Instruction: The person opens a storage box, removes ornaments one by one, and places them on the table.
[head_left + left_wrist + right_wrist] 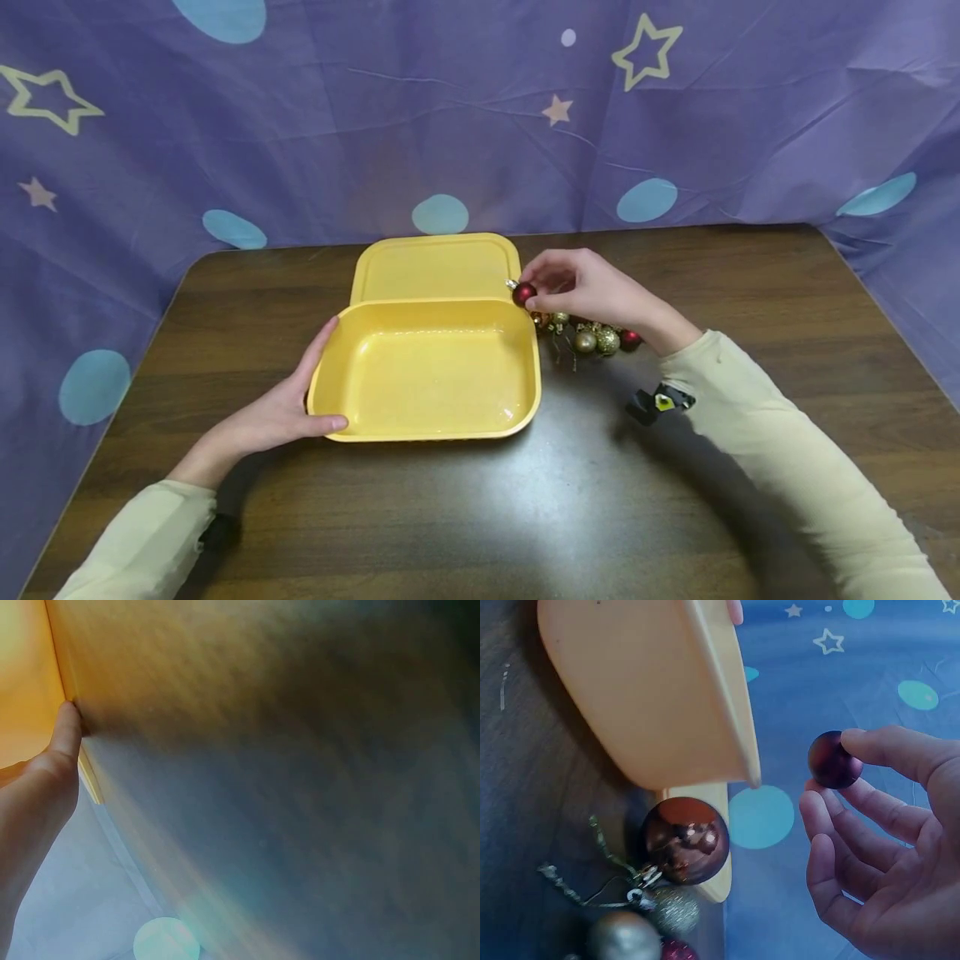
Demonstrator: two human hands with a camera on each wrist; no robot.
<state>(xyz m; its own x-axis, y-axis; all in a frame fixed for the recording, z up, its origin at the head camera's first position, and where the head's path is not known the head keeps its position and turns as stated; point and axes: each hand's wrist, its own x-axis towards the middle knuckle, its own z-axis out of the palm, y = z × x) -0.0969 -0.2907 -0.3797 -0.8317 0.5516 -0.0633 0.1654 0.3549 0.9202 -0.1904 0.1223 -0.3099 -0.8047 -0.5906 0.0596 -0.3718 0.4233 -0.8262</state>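
Observation:
A yellow plastic container (427,371) stands on the table with nothing inside it. My left hand (281,408) grips its left end, the thumb over the near rim and the fingers along the outer wall. Just above the container's far right corner, my right hand (588,283) pinches a dark red Christmas ball (524,293) between thumb and fingertips. The right wrist view shows this red ball (835,760) held up beside the container's wall, with the other fingers loosely curled. Below that hand, several small baubles (600,337) in gold, red and copper lie in a pile.
A yellow lid (435,268) lies behind the container, partly covered by its far rim. The brown wooden table (450,517) reaches back to a purple curtain (487,150) with stars and dots. In the right wrist view a shiny copper ball (686,840) sits close to the container.

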